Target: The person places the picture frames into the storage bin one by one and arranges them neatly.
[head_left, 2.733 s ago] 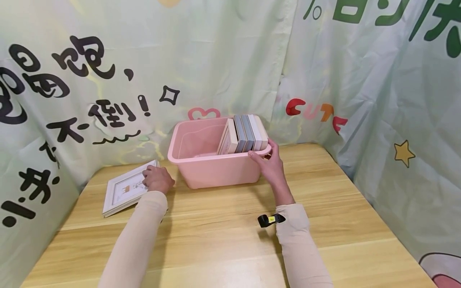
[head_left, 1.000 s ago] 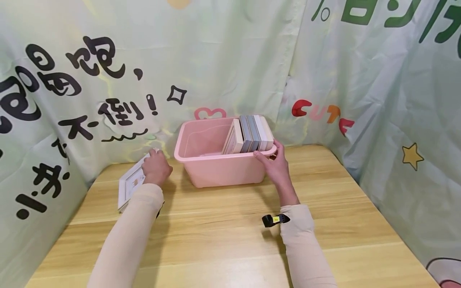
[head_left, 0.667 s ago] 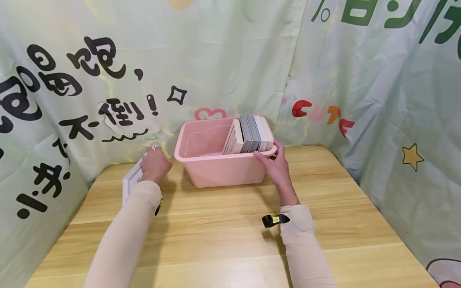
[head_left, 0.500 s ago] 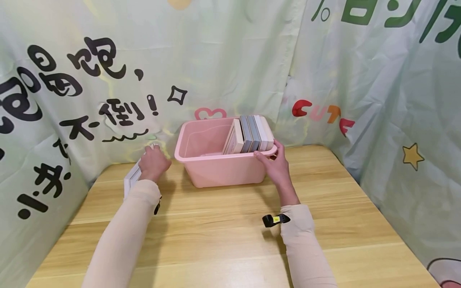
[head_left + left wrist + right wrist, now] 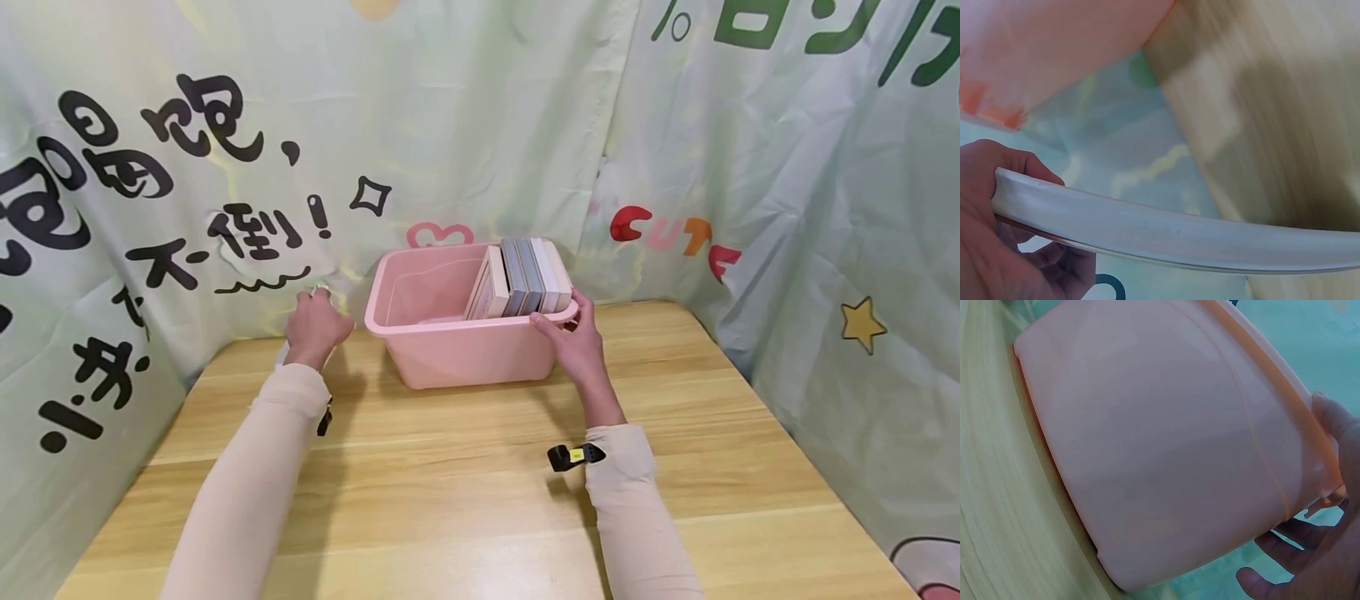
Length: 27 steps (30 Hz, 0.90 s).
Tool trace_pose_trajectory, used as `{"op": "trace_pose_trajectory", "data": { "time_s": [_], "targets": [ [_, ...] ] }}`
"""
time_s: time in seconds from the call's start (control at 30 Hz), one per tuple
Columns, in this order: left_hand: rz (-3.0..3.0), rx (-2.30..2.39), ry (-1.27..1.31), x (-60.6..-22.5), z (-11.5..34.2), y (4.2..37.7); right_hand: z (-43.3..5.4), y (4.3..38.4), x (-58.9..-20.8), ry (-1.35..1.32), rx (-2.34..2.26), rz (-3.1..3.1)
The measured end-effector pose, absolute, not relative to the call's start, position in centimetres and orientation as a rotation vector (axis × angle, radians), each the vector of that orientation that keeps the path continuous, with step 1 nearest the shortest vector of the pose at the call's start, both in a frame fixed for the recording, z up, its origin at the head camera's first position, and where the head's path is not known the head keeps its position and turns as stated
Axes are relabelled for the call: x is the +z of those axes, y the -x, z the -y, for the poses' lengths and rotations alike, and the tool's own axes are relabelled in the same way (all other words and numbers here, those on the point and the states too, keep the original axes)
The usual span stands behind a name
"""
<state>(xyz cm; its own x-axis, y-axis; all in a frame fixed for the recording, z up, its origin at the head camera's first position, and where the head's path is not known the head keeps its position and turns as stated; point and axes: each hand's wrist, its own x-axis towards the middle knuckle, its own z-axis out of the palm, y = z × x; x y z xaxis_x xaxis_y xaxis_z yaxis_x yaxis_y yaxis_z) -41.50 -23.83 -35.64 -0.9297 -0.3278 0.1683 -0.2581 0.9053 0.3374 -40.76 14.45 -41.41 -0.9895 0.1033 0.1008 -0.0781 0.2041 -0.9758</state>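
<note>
My left hand (image 5: pixel 315 329) grips a white picture frame (image 5: pixel 1166 231) at its end, thumb on one face and fingers curled behind the other. In the left wrist view the frame is seen edge-on; in the head view most of it is hidden behind the hand and sleeve. A pink plastic bin (image 5: pixel 465 358) stands to the right of that hand. With the thumb over its front rim, my right hand (image 5: pixel 573 342) holds the bin by its right front corner. Several frames (image 5: pixel 517 279), cream, blue-grey and white, stand on edge in the bin's right half.
The bin's left half shows its bare inner wall. The wooden table (image 5: pixel 450 475) ends at a printed cloth backdrop (image 5: pixel 480 125) just behind the bin. Black wrist cameras sit on both sleeves.
The white picture frame lay nearly flat at the left; my left hand has taken its far end and tipped it up on edge. My right hand keeps its hold on the bin.
</note>
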Motion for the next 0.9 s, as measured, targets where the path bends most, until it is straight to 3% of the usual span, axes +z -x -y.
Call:
{"op": "trace_pose_trajectory", "data": {
  "time_s": [0.9],
  "targets": [
    [2.839, -0.691, -0.543, -32.1, 27.2, 40.5, -14.4, 40.8, -41.4, 0.040, 1.875, 2.329]
  ]
}}
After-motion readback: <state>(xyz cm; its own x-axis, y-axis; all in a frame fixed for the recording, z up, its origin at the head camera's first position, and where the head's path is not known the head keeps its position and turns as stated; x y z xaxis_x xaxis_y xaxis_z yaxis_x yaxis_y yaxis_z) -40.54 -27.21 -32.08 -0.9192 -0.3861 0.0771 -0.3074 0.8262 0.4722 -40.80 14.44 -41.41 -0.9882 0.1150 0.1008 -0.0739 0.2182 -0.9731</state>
